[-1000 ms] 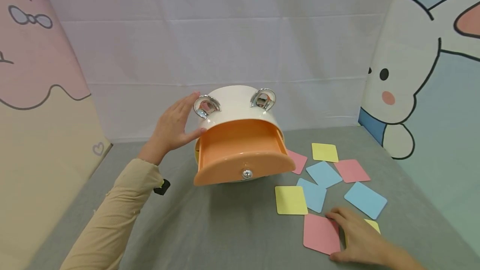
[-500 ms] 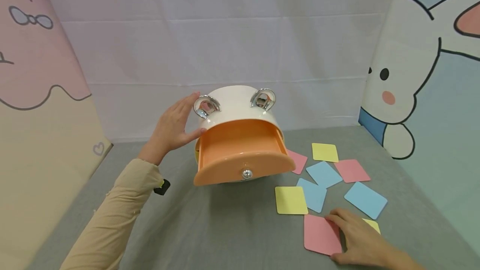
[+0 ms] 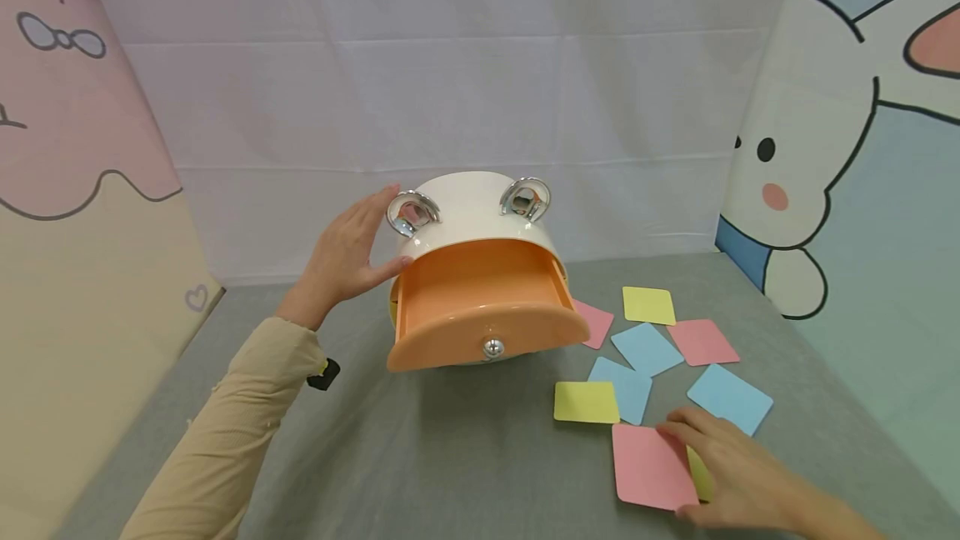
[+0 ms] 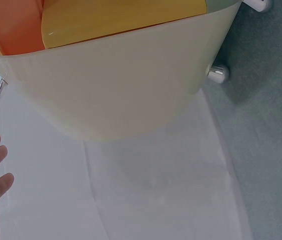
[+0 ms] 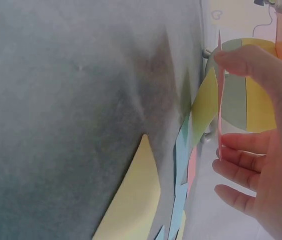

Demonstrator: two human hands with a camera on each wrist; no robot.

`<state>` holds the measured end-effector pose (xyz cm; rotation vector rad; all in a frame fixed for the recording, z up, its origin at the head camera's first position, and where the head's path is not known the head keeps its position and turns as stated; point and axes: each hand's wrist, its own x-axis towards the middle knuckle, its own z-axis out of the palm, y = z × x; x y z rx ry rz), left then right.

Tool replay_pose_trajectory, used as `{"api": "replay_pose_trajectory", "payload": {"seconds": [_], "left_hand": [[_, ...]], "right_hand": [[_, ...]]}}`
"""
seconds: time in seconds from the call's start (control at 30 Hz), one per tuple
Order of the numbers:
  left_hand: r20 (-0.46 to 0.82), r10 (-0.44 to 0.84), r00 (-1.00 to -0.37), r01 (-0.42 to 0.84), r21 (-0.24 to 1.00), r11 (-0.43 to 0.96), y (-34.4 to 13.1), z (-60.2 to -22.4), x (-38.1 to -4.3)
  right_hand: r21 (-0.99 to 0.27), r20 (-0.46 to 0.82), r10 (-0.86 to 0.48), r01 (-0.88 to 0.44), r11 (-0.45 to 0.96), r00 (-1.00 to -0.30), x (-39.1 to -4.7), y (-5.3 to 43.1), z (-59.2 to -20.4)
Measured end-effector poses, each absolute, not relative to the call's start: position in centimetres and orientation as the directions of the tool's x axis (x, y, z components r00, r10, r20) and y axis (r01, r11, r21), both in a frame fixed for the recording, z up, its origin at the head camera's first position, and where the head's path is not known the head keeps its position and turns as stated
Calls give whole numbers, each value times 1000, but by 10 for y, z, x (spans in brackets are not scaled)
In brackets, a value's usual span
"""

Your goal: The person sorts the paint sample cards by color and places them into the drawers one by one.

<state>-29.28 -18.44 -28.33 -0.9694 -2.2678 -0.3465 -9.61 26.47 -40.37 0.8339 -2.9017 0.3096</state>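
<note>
In the head view, my right hand (image 3: 738, 473) pinches a square pink card (image 3: 652, 467) by its edges, thumb at the near side and fingers at the far side. The pink card (image 5: 220, 100) appears edge-on and raised off the cloth in the right wrist view. Beside it a yellow card (image 5: 205, 105) stands tilted; whether the two touch I cannot tell. Under my right hand another yellow card (image 3: 700, 475) is partly hidden. My left hand (image 3: 345, 252) rests at the side of a white rounded box (image 3: 472, 202), thumb near the rim, fingers extended by a silver ear (image 3: 414, 213).
An orange drawer (image 3: 487, 336) with a silver knob is pulled out of the box. Several blue, pink and yellow cards lie to the right, among them a blue card (image 3: 730, 399) and a pink card (image 3: 703, 342). Grey cloth (image 3: 360, 457) covers the table.
My right hand has lifted the pink card and shifted slightly right with it. The yellow card at its upper left has gone from flat to tilted. My left hand and the box have stayed still.
</note>
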Motion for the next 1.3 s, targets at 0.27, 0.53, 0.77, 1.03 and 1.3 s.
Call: {"api": "replay_pose_trajectory", "payload": {"seconds": [0.27, 0.53, 0.77, 1.03, 1.3], "left_hand": [[652, 552, -520, 726, -3, 688, -184, -282, -291], [662, 551, -508, 731, -6, 682, -184, -283, -291], [658, 553, -511, 732, -3, 681, -184, -282, -290], [664, 549, -507, 731, -6, 682, -184, -283, -292], [653, 548, -522, 727, 5, 687, -184, -283, -292]], "right_hand": [[-166, 264, -583, -632, 757, -768, -89, 268, -398], [-367, 48, -605, -577, 730, -795, -84, 280, -395], [-369, 20, -620, -583, 724, -784, -89, 289, -405], [-282, -95, -507, -466, 839, -857, -101, 305, -406], [-213, 52, -511, -510, 834, -858, -111, 307, -390]]}}
